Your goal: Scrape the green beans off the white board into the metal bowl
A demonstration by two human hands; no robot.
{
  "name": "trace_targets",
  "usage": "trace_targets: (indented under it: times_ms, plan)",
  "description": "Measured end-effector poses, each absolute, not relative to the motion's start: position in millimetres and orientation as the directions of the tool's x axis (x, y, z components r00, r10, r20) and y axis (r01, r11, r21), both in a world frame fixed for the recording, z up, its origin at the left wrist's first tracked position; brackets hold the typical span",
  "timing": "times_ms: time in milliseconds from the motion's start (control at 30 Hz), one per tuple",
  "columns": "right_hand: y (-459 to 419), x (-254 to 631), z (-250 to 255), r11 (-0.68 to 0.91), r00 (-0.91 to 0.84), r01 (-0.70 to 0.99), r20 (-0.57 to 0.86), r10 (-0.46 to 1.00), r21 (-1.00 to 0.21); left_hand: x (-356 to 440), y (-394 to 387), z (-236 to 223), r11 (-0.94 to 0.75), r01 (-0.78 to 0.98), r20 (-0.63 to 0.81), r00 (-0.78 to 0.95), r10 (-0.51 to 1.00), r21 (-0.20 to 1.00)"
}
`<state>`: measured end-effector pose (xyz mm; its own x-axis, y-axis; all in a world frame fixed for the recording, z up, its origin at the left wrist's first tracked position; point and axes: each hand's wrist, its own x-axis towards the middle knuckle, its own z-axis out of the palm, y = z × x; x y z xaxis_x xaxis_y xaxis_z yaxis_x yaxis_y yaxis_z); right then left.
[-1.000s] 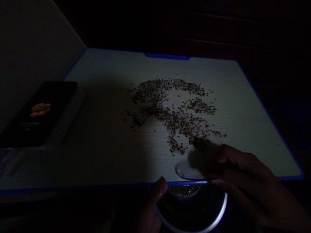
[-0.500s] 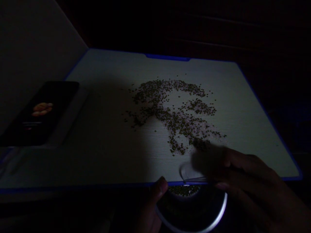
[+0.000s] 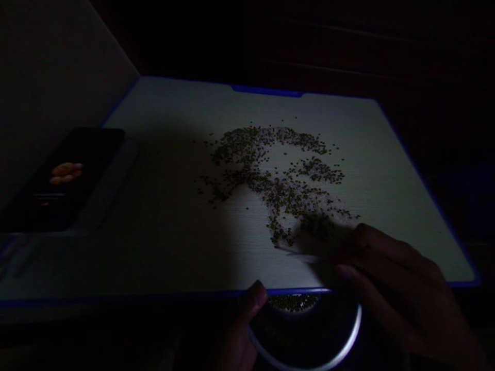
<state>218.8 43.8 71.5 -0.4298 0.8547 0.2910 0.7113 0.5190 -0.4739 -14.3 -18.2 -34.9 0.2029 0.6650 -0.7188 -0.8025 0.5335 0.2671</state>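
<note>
In the head view, your right hand's grip is closed on a thin, pale piece, near seeds scattered across the desk; your left hand, its grip unclear, meets the bowl's rim.

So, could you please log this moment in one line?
Right hand: flat translucent piece | left hand: at round shiny bowl | blue-edged white board: green seeds

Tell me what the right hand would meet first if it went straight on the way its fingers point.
Most likely the near part of the dark grains on the board, with the thin pale piece in the right hand leading. Its height above the board is unclear in this dim view.
</note>
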Motion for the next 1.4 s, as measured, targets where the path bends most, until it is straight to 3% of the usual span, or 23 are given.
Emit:
trace_targets:
  times_ms: [300, 567, 933, 1100, 1400]
  plan:
    - [57, 204, 71, 0.535, -0.454, 0.695, 0.284, 0.845, -0.481, -17, -25, -44, 0.531, -0.818, -0.699, 0.247, 0.671, 0.221]
    - [62, 203, 69, 0.554, -0.477, 0.686, 0.282, 0.832, -0.472, -16, -18, -38, 0.504, -0.807, -0.650, 0.209, 0.731, 0.307]
    - [63, 200, 69, 0.575, -0.513, 0.667, 0.267, 0.815, -0.473, -24, -17, -39, 0.490, -0.859, -0.729, 0.237, 0.642, 0.152]
    - [59, 205, 65, 0.567, -0.520, 0.660, 0.245, 0.818, -0.493, -22, -5, -26, 0.425, -0.879, -0.761, 0.123, 0.637, 0.214]
    - [55, 209, 68, 0.613, -0.548, 0.620, 0.289, 0.785, -0.491, -27, -11, -36, 0.460, -0.853, -0.749, 0.132, 0.650, 0.248]
